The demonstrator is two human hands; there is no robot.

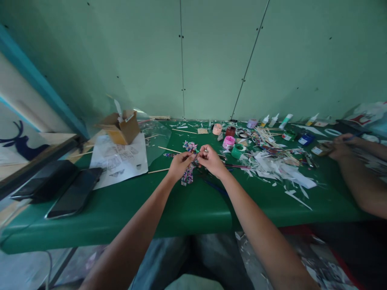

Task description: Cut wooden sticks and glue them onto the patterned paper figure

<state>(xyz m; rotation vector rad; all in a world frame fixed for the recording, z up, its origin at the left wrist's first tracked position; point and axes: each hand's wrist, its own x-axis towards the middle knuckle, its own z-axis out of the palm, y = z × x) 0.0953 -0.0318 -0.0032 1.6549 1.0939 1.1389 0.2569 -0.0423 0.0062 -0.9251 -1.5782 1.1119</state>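
Over the middle of the green-covered table, my left hand (pixel 179 164) and my right hand (pixel 211 162) meet at the fingertips. Both pinch a small craft piece (pixel 188 176) with a pink, purple and dark pattern, made of several strip-like arms. Parts of it stick out above and below my fingers, and its centre is hidden behind them. A thin wooden stick (pixel 169 150) lies behind my left hand, and another wooden stick (pixel 159 170) points toward its wrist. Dark blue-handled scissors or pliers (pixel 216 187), partly hidden by my right forearm, rest on the table.
Open paint jars (pixel 229 142), white paper scraps (pixel 281 171) and glue bottles (pixel 274 120) crowd the right side. On the left are a cardboard box (pixel 122 131), printed sheets (pixel 117 161) and a phone (pixel 74 193). Another person's hands (pixel 343 146) work at far right.
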